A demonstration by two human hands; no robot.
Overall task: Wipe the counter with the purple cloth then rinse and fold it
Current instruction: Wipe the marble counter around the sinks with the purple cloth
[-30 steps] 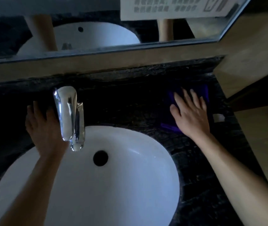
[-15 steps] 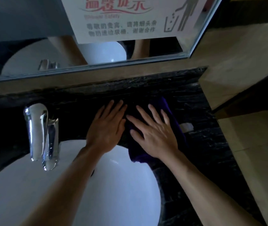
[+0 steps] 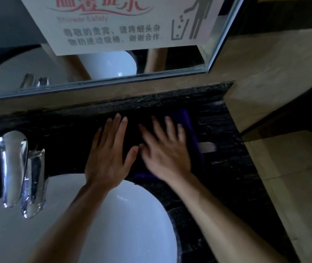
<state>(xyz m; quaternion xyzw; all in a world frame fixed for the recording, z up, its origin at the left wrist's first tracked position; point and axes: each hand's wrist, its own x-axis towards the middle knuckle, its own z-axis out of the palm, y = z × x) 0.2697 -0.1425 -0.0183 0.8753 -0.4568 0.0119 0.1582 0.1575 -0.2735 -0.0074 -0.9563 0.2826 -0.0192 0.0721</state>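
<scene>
The purple cloth lies flat on the dark marble counter behind the sink's right side. My right hand presses flat on the cloth with fingers spread, covering most of it. My left hand lies flat beside it, fingers spread; the spot under it is too dark to tell cloth from counter. Purple edges show at the cloth's right side and near my right wrist.
A white basin fills the lower left. A chrome faucet stands at the left. A small white object lies on the counter right of the cloth. A mirror with a paper notice stands behind; a tan wall bounds the right.
My left hand came from beside the faucet to next to my right hand. The cloth under my right hand has slid left along the counter, toward the sink's back rim.
</scene>
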